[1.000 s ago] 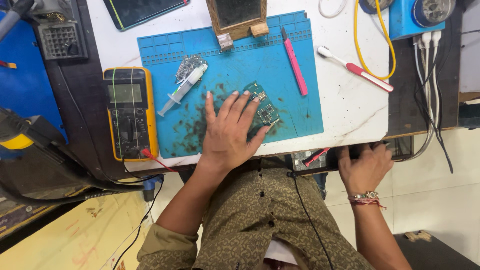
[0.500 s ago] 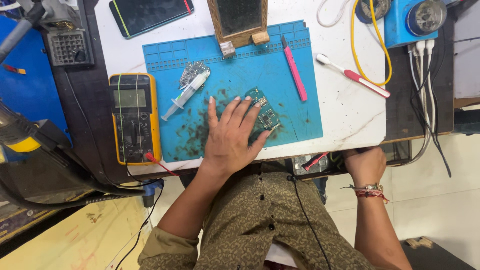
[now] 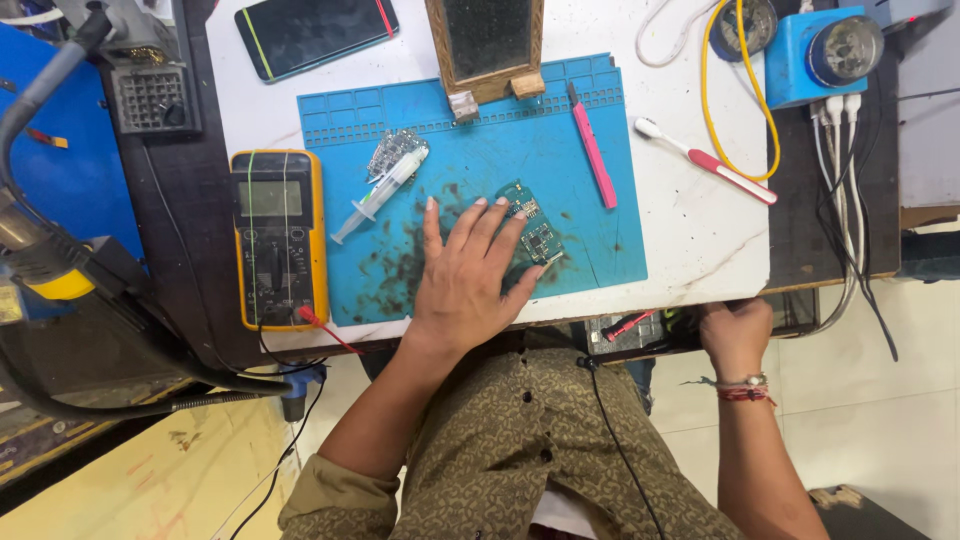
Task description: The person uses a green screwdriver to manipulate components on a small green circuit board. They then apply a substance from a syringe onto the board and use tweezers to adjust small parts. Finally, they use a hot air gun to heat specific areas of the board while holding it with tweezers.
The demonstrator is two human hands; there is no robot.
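Little has been changed since the earlier frame: the left hand [image 3: 468, 275] is kept flat on the blue work mat [image 3: 620, 240], while the right hand [image 3: 735, 335] has been shifted slightly along the table's front edge. The left fingers are spread apart, pressed palm-down, their tips touching the green circuit board [image 3: 533, 228], which lies on the mat's right half. The right hand is curled at a drawer under the white tabletop [image 3: 690, 230]; whether anything is gripped cannot be told. A syringe [image 3: 378, 193] lies left of the board, a yellow multimeter [image 3: 278, 237] beside the mat, a pink tool [image 3: 592, 155] to the right
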